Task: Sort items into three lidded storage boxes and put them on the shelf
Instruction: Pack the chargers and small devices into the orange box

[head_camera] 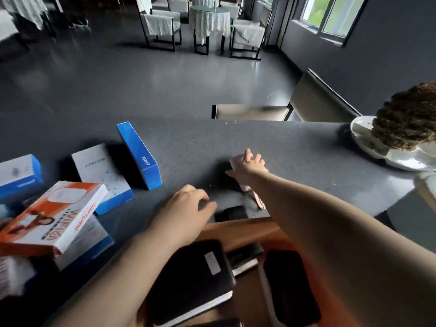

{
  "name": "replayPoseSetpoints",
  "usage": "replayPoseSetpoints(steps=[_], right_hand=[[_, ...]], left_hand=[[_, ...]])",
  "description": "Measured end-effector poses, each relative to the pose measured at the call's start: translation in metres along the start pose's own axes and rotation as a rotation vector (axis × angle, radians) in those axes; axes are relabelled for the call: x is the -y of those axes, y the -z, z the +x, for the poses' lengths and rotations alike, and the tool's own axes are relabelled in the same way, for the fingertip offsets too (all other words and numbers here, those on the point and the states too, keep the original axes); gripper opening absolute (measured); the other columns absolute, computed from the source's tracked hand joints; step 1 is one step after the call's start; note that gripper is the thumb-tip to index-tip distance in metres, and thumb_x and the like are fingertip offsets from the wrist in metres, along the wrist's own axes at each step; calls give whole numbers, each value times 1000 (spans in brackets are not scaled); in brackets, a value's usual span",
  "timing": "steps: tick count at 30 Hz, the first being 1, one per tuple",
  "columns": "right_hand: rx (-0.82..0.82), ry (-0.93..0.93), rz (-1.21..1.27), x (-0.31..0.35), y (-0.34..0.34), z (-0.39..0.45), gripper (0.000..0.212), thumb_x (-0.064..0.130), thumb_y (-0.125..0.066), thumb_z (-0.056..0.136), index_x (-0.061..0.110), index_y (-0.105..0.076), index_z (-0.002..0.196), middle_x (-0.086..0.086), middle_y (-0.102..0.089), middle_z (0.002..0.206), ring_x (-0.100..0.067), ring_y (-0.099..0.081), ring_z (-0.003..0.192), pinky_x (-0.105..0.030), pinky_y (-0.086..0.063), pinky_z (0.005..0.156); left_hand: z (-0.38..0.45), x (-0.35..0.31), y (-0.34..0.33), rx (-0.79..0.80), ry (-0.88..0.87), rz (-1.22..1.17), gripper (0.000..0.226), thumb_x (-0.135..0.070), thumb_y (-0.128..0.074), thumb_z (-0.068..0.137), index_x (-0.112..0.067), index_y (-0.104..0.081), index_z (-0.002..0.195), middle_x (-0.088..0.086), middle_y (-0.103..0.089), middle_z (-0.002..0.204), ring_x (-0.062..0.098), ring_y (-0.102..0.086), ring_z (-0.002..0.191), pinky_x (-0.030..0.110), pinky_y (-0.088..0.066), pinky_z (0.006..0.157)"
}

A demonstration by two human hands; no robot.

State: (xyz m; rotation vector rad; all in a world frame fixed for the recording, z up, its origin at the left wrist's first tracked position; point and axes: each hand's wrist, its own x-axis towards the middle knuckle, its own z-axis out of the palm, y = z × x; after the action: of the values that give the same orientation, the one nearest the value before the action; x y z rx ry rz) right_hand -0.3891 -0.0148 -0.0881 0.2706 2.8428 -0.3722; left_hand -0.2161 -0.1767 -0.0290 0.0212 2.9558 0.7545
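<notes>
Grey speckled countertop [236, 142] fills the middle of the frame, with draped tables and chairs [162, 27] blurred across the upper part. The gathering step appears to be in hand: the right hand [250, 166] is stretched to center right and laid over a small pale item [236, 161], fingers curled on it, though a firm grip cannot be confirmed. The left hand [186, 208] is hovered at lower center, loosely curled and holding nothing. Blue and white boxes [139, 154] and an orange box [54, 215] are stacked at the left. A wooden box [236, 228] with dark notebooks [195, 277] lies at the bottom. Next, the pale item would likely need lifting toward that box. No shelf is seen.
</notes>
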Motion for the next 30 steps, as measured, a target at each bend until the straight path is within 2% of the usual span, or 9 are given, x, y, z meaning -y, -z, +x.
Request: replayPoseSetpoints(steps=[4,7,11,13,15,18,21,24,30], right_hand=[[-98,42,-5,-4,-10,3,77,52,-64,82,9,-28,136,-14,-41,136,-30,-32,128,-40,-39,96],[-49,132,13,-1,10,-7,62,53,-60,83,16,-42,130,-12,-51,127,-33,-44,118,-38,-40,84],[-172,313,221,-1,58,-65,89,48,-80,58,30,-36,134,-12,-56,116,-28,-55,100,-31,-45,78],[-218,473,334,-9,77,-112,86,48,-83,49,38,-43,125,0,-61,109,-18,-56,94,-25,-45,74],[-190,667,416,-24,91,-164,79,51,-82,44,44,-51,116,17,-64,101,-2,-58,90,-15,-44,70],[-15,916,367,-43,91,-235,79,53,-83,47,40,-54,119,24,-64,106,8,-59,95,-11,-44,77],[133,1072,242,-49,63,-275,81,47,-87,52,31,-56,125,21,-63,116,8,-56,106,-11,-41,90],[224,1133,126,-46,29,-293,85,46,-85,56,32,-50,132,17,-59,123,0,-51,112,-18,-38,98],[239,1210,148,-45,3,-299,91,43,-83,60,29,-41,140,13,-53,130,-4,-43,116,-18,-34,102]], left_hand=[[1,1,-1,-9,30,66,34,-54,-42,89,-32,-59,108,-9,-54,117,18,-54,105,32,-43,84],[-1,2,-1,-47,20,53,35,-51,-42,91,-29,-60,110,-6,-57,115,17,-54,100,31,-41,79],[-3,2,3,-29,17,-72,27,-44,-50,91,-25,-65,103,-2,-65,104,18,-58,91,33,-48,79],[-7,6,7,-2,21,-225,20,-40,-55,91,-28,-66,102,-3,-68,102,18,-62,93,38,-51,86],[-16,15,10,-39,22,-328,11,-37,-56,91,-33,-66,90,-9,-68,92,15,-63,93,35,-50,84],[-30,27,12,-118,43,-292,18,-40,-50,83,-34,-62,70,-14,-63,70,15,-62,80,28,-47,70],[-34,27,12,-145,68,-306,14,-36,-57,83,-28,-66,77,-11,-69,78,13,-64,81,35,-53,80],[-37,23,12,-125,69,-211,16,-41,-54,85,-29,-65,82,-10,-68,84,14,-62,83,36,-53,82],[-44,17,15,-139,58,-66,29,-45,-46,90,-24,-65,96,-3,-67,94,21,-60,87,33,-50,79]])
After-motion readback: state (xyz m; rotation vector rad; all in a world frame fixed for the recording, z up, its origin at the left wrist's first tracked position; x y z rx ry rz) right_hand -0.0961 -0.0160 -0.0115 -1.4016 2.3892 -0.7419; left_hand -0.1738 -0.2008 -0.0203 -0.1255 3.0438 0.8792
